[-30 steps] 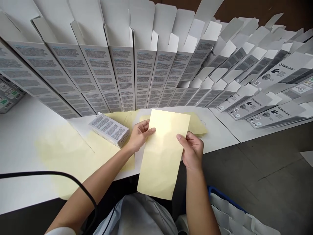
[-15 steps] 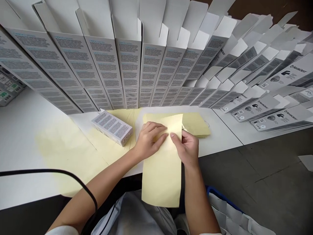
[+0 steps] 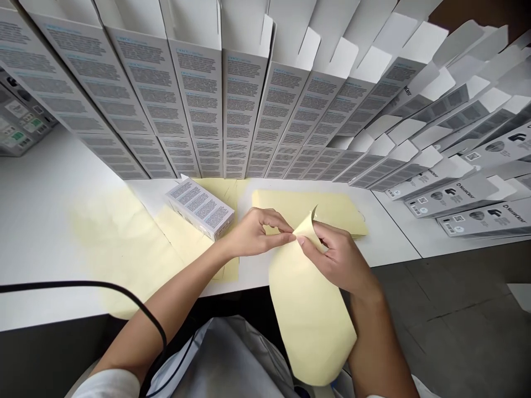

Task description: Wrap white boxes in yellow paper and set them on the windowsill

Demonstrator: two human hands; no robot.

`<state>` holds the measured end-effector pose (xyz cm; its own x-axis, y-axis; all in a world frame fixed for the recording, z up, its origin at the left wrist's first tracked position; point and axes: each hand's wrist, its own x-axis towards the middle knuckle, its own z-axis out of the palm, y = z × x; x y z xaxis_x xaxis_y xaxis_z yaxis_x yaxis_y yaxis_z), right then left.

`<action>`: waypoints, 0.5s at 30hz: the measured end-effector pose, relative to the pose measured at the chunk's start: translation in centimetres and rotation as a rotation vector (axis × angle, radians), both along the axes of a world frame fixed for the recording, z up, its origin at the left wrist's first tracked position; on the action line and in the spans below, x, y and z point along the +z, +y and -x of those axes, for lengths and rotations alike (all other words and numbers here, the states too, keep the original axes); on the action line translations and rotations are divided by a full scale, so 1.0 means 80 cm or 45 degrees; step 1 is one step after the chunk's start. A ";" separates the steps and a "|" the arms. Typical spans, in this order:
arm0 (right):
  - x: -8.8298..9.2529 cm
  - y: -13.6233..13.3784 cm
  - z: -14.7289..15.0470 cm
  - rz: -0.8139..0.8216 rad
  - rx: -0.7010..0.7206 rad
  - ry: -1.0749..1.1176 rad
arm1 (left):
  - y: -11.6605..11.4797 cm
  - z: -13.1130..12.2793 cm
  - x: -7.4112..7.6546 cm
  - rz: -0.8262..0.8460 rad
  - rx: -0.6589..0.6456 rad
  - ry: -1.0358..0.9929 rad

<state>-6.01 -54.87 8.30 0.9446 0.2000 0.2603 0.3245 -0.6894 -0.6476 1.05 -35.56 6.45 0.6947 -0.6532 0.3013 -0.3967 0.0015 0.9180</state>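
My left hand [image 3: 258,232] and my right hand [image 3: 334,257] meet above the table's front edge. Their fingertips pinch the curled top corner of a pale yellow sheet [image 3: 311,318], whose long lower part hangs down past the edge towards my lap. Just beyond my hands lies a stack of pale yellow sheets [image 3: 309,210]. A printed white carton [image 3: 199,208] lies flat, left of my left hand, on more yellow sheets [image 3: 124,249].
Rows of open white printed cartons [image 3: 199,94] stand upright along the back of the white table [image 3: 45,182]. More cartons lie on a lower table at right. A black cable [image 3: 83,286] crosses my left forearm. Grey floor [image 3: 456,304] shows at right.
My hands have come closer together, and the sheet's top corner now curls between my fingertips. The sheet's lower end has swung right, and the view has tilted slightly.
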 end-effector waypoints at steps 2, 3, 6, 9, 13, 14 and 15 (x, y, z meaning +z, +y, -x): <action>0.005 -0.005 0.002 0.036 0.053 0.082 | 0.002 -0.002 0.002 -0.017 -0.084 0.069; 0.006 -0.006 0.002 0.052 0.072 0.102 | 0.003 -0.003 0.001 -0.014 -0.114 0.101; 0.008 -0.008 0.003 0.090 0.102 0.104 | 0.003 -0.006 -0.001 0.006 -0.164 0.170; 0.009 -0.007 0.002 0.107 0.111 0.081 | 0.002 -0.008 -0.005 -0.004 -0.182 0.190; 0.008 -0.008 0.000 0.110 0.103 0.071 | 0.003 -0.010 -0.008 -0.038 -0.177 0.188; 0.007 -0.008 0.000 0.107 0.096 0.080 | 0.003 -0.010 -0.009 -0.047 -0.169 0.190; 0.006 -0.009 0.000 0.103 0.088 0.093 | 0.003 -0.010 -0.009 -0.054 -0.159 0.191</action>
<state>-5.97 -55.58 8.81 0.9437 0.2827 0.1717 0.3269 -0.7182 -0.6143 1.87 -35.36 5.71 0.6428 -0.7469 0.1704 -0.2543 0.0017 0.9671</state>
